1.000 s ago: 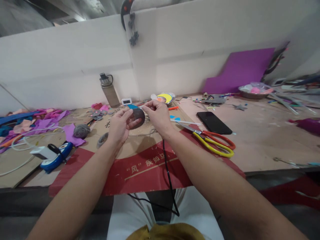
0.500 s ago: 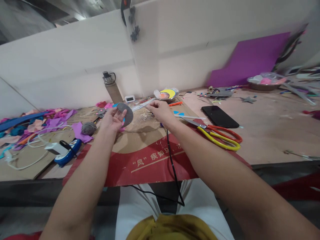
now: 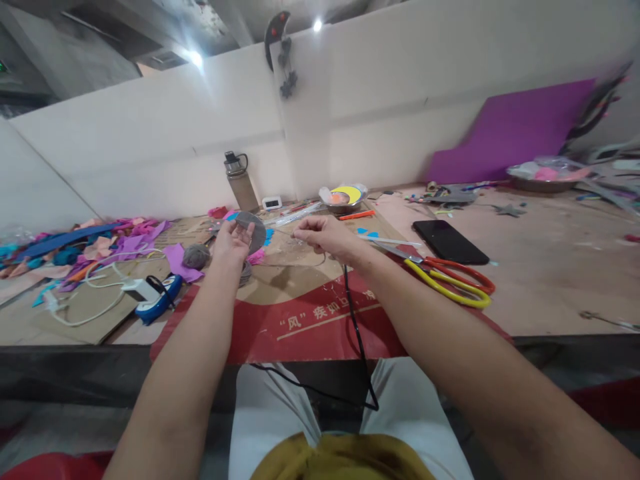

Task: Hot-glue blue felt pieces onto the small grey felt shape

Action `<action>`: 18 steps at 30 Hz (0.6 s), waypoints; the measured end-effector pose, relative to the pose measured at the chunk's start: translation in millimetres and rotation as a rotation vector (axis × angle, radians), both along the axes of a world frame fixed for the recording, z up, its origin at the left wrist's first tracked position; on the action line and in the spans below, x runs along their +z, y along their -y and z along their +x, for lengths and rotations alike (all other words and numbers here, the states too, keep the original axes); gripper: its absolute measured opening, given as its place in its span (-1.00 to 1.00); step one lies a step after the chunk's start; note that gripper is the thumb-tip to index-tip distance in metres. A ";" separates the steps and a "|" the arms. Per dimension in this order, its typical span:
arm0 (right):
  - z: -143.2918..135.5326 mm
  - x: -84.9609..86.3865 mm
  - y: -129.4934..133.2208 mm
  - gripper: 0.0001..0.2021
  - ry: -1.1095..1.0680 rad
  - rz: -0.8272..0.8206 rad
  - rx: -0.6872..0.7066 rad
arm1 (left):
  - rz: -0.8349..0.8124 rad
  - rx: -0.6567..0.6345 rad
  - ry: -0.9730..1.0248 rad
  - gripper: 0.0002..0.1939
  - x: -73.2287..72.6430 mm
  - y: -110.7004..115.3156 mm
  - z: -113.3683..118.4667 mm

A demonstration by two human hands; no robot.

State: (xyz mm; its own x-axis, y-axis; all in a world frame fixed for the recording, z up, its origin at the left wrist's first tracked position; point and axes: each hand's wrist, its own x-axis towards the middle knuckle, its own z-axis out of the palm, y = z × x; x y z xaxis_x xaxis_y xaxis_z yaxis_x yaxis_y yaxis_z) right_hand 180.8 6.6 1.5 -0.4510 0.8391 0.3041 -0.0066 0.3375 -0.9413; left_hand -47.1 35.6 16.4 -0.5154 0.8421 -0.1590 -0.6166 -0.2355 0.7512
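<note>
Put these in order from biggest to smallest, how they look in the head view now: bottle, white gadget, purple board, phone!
1. Purple board
2. Phone
3. Bottle
4. White gadget

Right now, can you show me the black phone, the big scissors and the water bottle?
black phone [image 3: 450, 243]: head view, middle of screen
scissors [image 3: 469, 293]: head view, yellow handle
water bottle [image 3: 243, 191]: head view, body

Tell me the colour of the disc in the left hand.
The disc is grey; head view shows it best.
</note>
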 end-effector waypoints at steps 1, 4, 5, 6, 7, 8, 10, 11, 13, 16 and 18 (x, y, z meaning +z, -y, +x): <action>0.4 -0.2 1.4 -0.77 0.060 0.022 0.052 | 0.008 -0.008 0.039 -0.88 -0.3 0.6 0.9; 1.1 -1.7 4.1 -0.72 0.235 0.051 0.150 | 0.032 -0.051 0.060 -0.90 -2.3 1.9 2.1; 1.2 -2.4 4.3 -0.72 0.276 0.051 0.160 | 0.038 -0.053 0.049 -0.91 -3.1 2.2 2.1; 1.2 -3.3 4.3 -0.72 0.301 0.046 0.167 | 0.045 -0.053 0.036 -0.92 -3.8 2.5 2.2; 1.3 -4.3 3.9 -0.73 0.318 0.041 0.177 | 0.049 -0.046 0.024 -0.92 -4.3 2.8 2.4; 1.4 -5.5 3.2 -0.74 0.335 0.035 0.197 | 0.051 -0.040 0.012 -0.91 -4.7 3.0 2.7; 1.7 -8.3 1.6 -0.74 0.383 0.011 0.284 | 0.052 -0.038 -0.006 -0.90 -5.0 3.4 3.7; 2.0 -9.9 0.7 -0.73 0.411 -0.014 0.343 | 0.054 -0.043 -0.009 -0.89 -5.0 3.5 4.2; 3.4 -12.8 -1.1 -0.67 0.473 -0.086 0.451 | 0.058 -0.045 -0.005 -0.88 -5.0 3.5 5.1; 7.8 -15.3 -5.5 -0.62 0.508 -0.123 0.438 | 0.063 -0.051 0.004 -0.87 -5.7 2.8 6.1; 11.4 -15.4 -10.5 -0.67 0.457 -0.080 0.263 | 0.074 -0.062 0.010 -0.86 -6.3 2.3 6.9</action>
